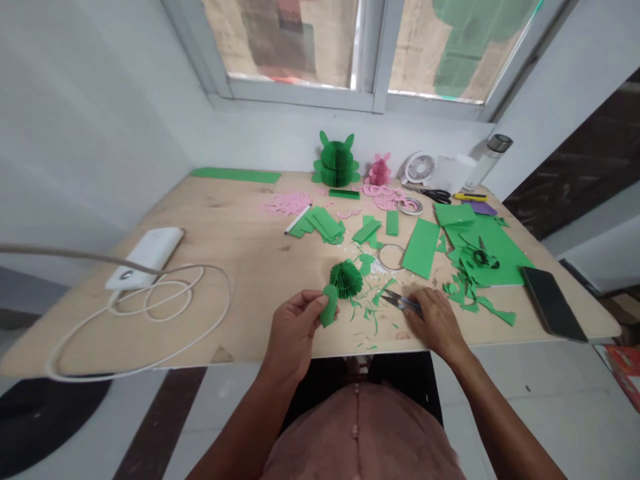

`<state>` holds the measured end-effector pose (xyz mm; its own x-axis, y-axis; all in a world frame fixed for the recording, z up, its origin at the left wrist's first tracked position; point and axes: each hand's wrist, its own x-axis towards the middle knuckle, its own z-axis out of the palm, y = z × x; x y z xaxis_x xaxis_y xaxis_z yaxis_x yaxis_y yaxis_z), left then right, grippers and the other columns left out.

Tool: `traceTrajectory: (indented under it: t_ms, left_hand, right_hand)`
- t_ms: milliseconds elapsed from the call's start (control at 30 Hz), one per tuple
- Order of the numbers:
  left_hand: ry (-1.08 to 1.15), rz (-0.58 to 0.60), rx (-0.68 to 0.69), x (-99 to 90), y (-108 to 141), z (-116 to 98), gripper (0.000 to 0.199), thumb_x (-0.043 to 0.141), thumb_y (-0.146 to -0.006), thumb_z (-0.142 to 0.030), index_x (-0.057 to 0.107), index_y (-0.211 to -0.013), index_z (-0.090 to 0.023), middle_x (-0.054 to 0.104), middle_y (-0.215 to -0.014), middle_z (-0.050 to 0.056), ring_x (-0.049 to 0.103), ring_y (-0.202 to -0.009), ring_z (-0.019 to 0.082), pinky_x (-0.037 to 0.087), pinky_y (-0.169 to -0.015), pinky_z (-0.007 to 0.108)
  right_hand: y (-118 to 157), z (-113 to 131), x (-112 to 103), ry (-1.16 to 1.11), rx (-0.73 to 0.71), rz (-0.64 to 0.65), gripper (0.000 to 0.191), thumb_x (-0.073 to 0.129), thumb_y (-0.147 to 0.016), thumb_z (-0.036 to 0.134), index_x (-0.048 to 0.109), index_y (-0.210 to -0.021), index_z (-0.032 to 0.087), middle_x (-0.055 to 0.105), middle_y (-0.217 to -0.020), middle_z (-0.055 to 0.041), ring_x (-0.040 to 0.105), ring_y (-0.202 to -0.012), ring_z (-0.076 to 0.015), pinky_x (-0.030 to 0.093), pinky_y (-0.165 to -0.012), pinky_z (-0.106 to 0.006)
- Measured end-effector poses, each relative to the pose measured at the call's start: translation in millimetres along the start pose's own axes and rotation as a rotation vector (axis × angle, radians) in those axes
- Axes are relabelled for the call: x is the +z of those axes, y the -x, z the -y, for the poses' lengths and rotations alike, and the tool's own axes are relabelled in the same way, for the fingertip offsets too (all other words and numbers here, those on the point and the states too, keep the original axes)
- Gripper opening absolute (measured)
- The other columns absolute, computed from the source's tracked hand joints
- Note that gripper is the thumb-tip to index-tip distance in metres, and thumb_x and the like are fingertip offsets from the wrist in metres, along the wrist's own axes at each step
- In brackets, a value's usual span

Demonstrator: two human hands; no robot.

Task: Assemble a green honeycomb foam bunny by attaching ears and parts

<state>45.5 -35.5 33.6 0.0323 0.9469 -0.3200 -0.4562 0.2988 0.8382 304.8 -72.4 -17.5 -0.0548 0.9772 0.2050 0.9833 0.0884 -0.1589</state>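
Between thumb and fingers of my left hand (301, 320) is a small green paper piece (328, 307) with a rounded top. Just beyond it stands a round green pleated paper ornament (347, 279), close to the piece. My right hand (433, 317) rests low over the table, its fingers closed round the handles of a pair of scissors (397, 301). The blades point left, slightly apart, among thin green paper trimmings (370, 313). Part of the handles is hidden under the fingers.
Finished green (337, 163) and pink (380, 171) paper figures stand by the wall. Right lie green sheets (500, 260), small black scissors (483, 259) and a phone (553, 303). A white power bank (150, 257) with a looping cable is left. Tape rolls (391, 257) lie mid-table.
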Motion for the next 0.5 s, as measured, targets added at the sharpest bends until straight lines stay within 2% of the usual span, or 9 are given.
traceTrajectory:
  t_ms: [100, 233, 300, 400, 500]
  left_hand:
    - [0.022, -0.014, 0.011, 2.6, 0.0, -2.1, 0.014, 0.075, -0.059, -0.022, 0.065, -0.063, -0.013, 0.063, -0.056, -0.001, 0.057, -0.056, 0.010, 0.043, -0.060, 0.022]
    - [0.051, -0.029, 0.019, 8.0, 1.1, -6.9, 0.016, 0.075, -0.059, -0.023, 0.063, -0.061, -0.013, 0.060, -0.052, -0.002, 0.054, -0.052, 0.009, 0.040, -0.056, 0.021]
    - [0.059, 0.004, 0.027, 10.8, 2.3, -11.8, 0.018, 0.076, -0.059, -0.025, 0.062, -0.060, -0.013, 0.059, -0.051, -0.001, 0.052, -0.050, 0.010, 0.039, -0.054, 0.022]
    - [0.073, 0.018, 0.084, 13.8, 6.4, -24.3, 0.018, 0.076, -0.060, -0.026, 0.062, -0.060, -0.013, 0.059, -0.050, -0.001, 0.052, -0.050, 0.010, 0.039, -0.055, 0.022]
    - [0.091, 0.005, 0.138, 17.2, 14.0, -45.5, 0.019, 0.076, -0.060, -0.027, 0.062, -0.059, -0.014, 0.060, -0.052, 0.000, 0.053, -0.051, 0.011, 0.041, -0.055, 0.024]
  right_hand:
    - [4.9, -2.8, -5.5, -0.059, 0.047, -0.010, 0.015, 0.053, -0.083, 0.031, 0.060, -0.086, 0.019, 0.066, -0.083, -0.0092, 0.060, -0.083, -0.0265, 0.044, -0.079, -0.038]
    - [18.9, -11.9, -7.2, -0.316, 0.123, 0.029, 0.024, 0.048, -0.085, 0.043, 0.060, -0.091, 0.023, 0.069, -0.078, -0.0044, 0.064, -0.067, -0.0210, 0.048, -0.062, -0.029]
    - [22.4, -19.3, -4.3, -0.434, 0.159, -0.007, 0.027, 0.044, -0.085, 0.045, 0.061, -0.091, 0.025, 0.069, -0.073, -0.0028, 0.065, -0.062, -0.0204, 0.049, -0.056, -0.027]
    - [23.8, -24.8, -0.9, -0.523, 0.252, -0.151, 0.029, 0.050, -0.080, 0.042, 0.065, -0.101, 0.029, 0.074, -0.088, -0.0044, 0.069, -0.070, -0.0234, 0.053, -0.057, -0.028]
    - [24.0, -18.9, -1.7, -0.555, 0.296, -0.236, 0.031, 0.056, -0.075, 0.042, 0.068, -0.100, 0.028, 0.074, -0.101, -0.0054, 0.071, -0.086, -0.0252, 0.056, -0.066, -0.027]
